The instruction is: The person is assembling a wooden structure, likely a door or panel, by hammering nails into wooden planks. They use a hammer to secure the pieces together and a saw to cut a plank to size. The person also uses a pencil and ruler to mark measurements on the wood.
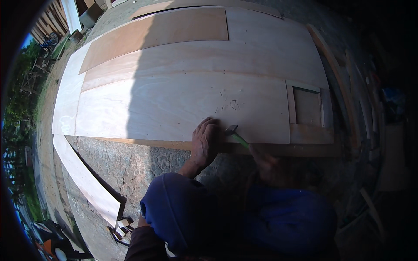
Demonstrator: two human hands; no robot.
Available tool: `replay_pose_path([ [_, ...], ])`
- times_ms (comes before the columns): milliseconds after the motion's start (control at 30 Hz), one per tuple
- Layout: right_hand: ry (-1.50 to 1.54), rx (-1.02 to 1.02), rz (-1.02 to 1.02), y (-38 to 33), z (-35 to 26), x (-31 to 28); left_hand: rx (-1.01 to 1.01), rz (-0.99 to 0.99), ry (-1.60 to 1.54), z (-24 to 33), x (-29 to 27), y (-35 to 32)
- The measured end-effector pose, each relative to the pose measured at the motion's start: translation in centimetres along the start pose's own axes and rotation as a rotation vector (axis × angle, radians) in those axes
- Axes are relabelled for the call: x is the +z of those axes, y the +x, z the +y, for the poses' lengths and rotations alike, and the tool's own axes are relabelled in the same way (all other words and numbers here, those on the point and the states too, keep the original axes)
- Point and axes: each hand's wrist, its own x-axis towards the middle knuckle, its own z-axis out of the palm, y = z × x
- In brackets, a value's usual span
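Observation:
A large plywood panel (183,104) lies flat in front of me, its near edge resting along a wooden strip. My left hand (205,138) is bent over this near edge with its fingers curled together on the wood. What they pinch, if anything, is hidden. My right hand (267,165), somewhat blurred and in shadow, grips the green handle of a hammer (241,139). The hammer's head sits close to the panel's surface, just right of my left fingers. Several loose nails (234,105) are scattered on the panel beyond both hands.
A browner plywood piece (174,35) lies on the panel's far side. Wooden strips frame a rectangular recess (307,106) at right. A long pale board (89,178) and wood offcuts (124,224) lie on the ground at left. Long timbers (333,65) run along the dark right side.

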Motion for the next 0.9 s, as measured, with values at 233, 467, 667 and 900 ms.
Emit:
replay_pose_path([
  [233, 0.053, -0.189, 0.185, -1.8, 1.2, 0.9, -0.071, -0.013, -0.014, 0.9, -0.4, 0.5],
  [467, 0.167, -0.288, 0.212, 0.1, 1.1, 0.4, -0.061, 0.011, -0.021, 1.0, -0.3, 0.4],
  [667, -0.002, -0.191, 0.093, 0.7, 1.6, 0.6, -0.033, 0.037, -0.036, -0.3, 0.1, 0.1],
  [900, 0.113, -0.087, 0.056, -1.8, 1.7, 2.3, -0.183, 0.051, 0.056, -1.8, -1.0, 2.5],
])
